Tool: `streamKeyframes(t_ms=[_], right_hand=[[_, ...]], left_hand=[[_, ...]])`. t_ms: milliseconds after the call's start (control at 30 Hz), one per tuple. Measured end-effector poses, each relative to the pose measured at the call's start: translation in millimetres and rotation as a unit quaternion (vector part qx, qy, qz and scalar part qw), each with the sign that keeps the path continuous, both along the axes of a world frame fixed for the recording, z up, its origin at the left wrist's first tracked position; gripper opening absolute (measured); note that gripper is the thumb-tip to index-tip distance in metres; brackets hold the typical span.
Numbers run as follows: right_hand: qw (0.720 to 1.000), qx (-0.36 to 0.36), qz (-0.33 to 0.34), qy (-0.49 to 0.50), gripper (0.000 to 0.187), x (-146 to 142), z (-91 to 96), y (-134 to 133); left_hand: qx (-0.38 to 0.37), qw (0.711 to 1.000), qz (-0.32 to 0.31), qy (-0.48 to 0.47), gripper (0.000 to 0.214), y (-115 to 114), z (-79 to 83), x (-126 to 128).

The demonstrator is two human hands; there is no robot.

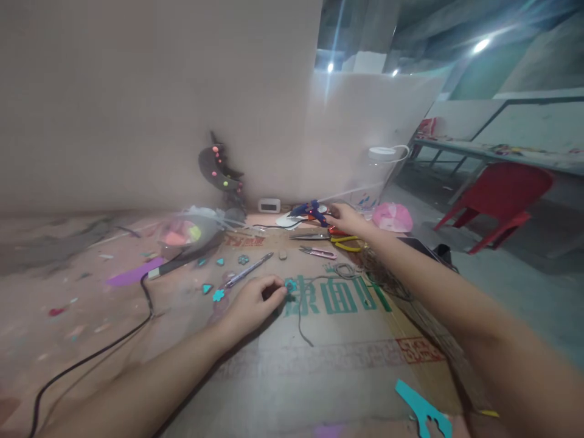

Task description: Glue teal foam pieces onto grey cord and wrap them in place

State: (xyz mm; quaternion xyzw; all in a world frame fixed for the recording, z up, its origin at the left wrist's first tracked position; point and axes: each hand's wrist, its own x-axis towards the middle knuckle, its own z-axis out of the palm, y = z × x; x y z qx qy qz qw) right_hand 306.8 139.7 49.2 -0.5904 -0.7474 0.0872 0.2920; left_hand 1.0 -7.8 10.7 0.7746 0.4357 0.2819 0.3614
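My left hand rests on the cardboard sheet, fingers curled and pinching a small teal foam piece. My right hand reaches far forward and closes on a blue glue gun lying near the back wall. More small teal foam shapes lie left of my left hand, beside a pen-like tool. Pink scissors and yellow-handled pliers lie just in front of my right hand.
A black cable runs across the left of the surface. A dark curved foam piece with coloured dots leans on the wall. A pink round object, a clear jar, a teal cut-out and a red chair are at right.
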Motion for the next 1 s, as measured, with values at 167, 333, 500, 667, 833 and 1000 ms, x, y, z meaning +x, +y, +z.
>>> streamKeyframes(t_ms=[167,333,500,667,833,1000], right_hand=[[0.996,-0.08,-0.028,0.0,0.049,-18.8,-5.5,32.1],[0.992,-0.099,-0.07,0.015,0.034,-38.8,-18.7,41.9],[0.992,-0.065,-0.108,0.031,0.033,-35.8,0.4,27.8],[0.992,-0.054,-0.1,0.046,0.035,-23.9,31.5,-21.4],[0.991,-0.06,-0.018,0.116,0.029,-31.6,28.5,-97.1],[0.984,-0.077,0.048,0.153,0.025,-44.9,1.5,-146.8]], left_hand=[[-0.006,1.0,0.0,-0.004,0.025,-0.2,1.5,0.2],[0.002,1.0,-0.002,-0.002,0.024,0.0,0.6,0.0],[0.003,1.0,-0.002,0.0,0.022,1.3,-0.7,-0.4],[-0.002,1.0,0.012,0.008,0.02,0.3,0.9,-0.8],[0.009,1.0,0.026,0.002,0.022,0.5,-2.1,-2.0],[0.016,0.999,0.039,-0.013,0.023,2.1,-5.2,-2.2]])
